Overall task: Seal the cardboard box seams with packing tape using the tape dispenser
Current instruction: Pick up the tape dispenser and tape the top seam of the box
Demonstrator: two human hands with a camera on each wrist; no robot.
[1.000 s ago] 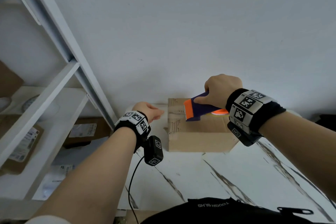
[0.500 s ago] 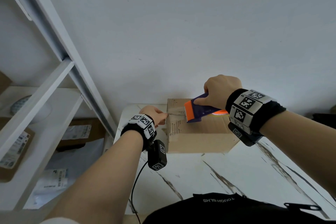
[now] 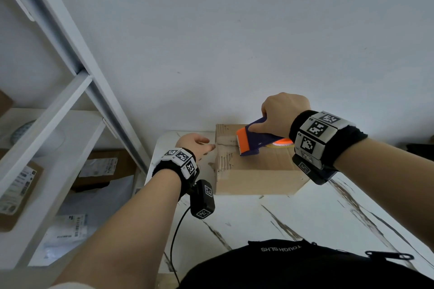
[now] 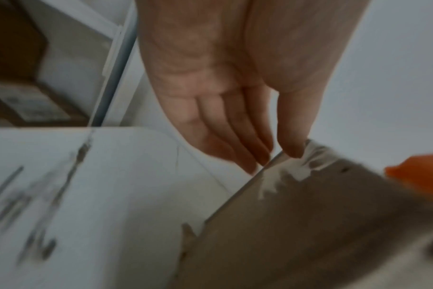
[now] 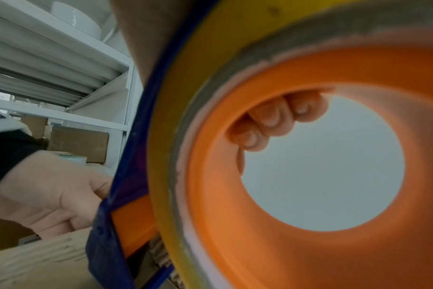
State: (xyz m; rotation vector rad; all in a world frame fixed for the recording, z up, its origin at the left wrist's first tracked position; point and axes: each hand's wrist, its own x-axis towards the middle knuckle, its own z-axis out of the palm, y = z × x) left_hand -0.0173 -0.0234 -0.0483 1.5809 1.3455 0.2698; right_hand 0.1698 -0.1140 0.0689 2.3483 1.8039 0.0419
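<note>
A brown cardboard box (image 3: pixel 256 176) sits on the white marbled table (image 3: pixel 293 216) against the wall. My right hand (image 3: pixel 270 122) grips a blue and orange tape dispenser (image 3: pixel 252 143) on the box top, its orange blade end pointing left. In the right wrist view my fingers (image 5: pixel 272 121) curl through the orange roll core (image 5: pixel 284 244). My left hand (image 3: pixel 205 145) is at the box's left edge with straight fingers. In the left wrist view its thumb (image 4: pixel 294 144) touches the crumpled tape end (image 4: pixel 309 156) on the box (image 4: pixel 309 224) edge, and its other fingers (image 4: pixel 235 140) lie beside the box's side.
A white shelving unit (image 3: pixel 70 91) stands at the left, holding cardboard parcels (image 3: pixel 18 190) and labelled mail bags (image 3: pixel 70 232). The white wall (image 3: pixel 234 42) rises right behind the box. A black garment (image 3: pixel 293 263) shows at the bottom edge.
My left hand has moved right to the box's left edge and now touches the tape end. The dispenser stays in about the same place on the box top.
</note>
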